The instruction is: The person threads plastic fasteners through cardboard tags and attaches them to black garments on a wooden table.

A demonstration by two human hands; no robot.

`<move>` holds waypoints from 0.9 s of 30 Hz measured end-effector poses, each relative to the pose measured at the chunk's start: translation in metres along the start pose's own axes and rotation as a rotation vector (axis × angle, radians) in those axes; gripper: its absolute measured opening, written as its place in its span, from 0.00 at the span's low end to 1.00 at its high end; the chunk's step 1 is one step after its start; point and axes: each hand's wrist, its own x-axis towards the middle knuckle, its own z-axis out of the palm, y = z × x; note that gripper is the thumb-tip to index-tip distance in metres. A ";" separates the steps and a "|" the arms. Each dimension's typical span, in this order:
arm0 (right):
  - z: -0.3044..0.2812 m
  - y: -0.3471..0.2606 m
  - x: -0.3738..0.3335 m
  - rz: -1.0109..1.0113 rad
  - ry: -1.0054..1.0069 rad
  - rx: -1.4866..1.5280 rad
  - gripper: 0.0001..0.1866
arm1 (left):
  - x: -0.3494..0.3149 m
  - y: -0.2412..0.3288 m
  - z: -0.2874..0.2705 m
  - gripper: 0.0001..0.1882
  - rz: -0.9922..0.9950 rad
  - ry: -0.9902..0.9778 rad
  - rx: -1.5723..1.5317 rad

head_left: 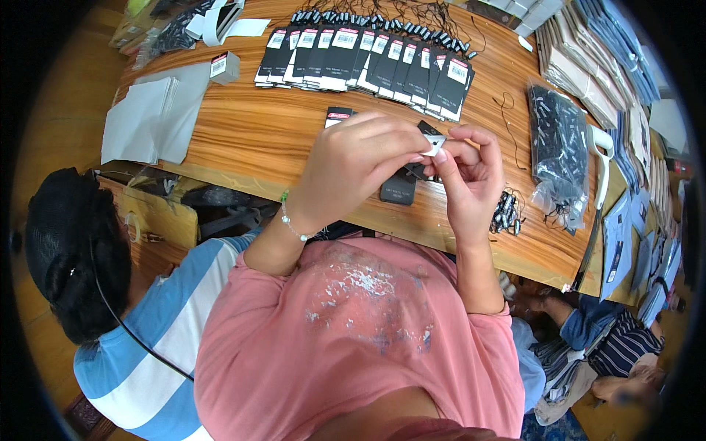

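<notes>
Both of my hands meet over the near part of the table around a small hang tag (435, 144), black with a white end that has a dark hole. My left hand (365, 158), with a beaded bracelet at the wrist, pinches the white end between thumb and fingers. From the other side my right hand (471, 173) grips the same end, its thumb up and fingers curled. Whether a string runs through the hole is too small to tell. Below them lies a black tag (398, 191), partly covered by my fingers. Another labelled tag (338, 115) shows behind my left hand.
A fanned row of black tags (368, 62) with strings lies at the far side. At right are loose string seals (507, 213), a plastic bag of them (559, 147), a white-handled tool (601, 147) and stacked folded garments (588, 66). White sheets (140, 121) lie left; a co-worker (147, 331) sits close by.
</notes>
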 end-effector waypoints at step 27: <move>-0.023 0.003 0.008 0.304 -0.136 0.231 0.08 | 0.015 -0.010 -0.005 0.10 0.342 -0.030 0.309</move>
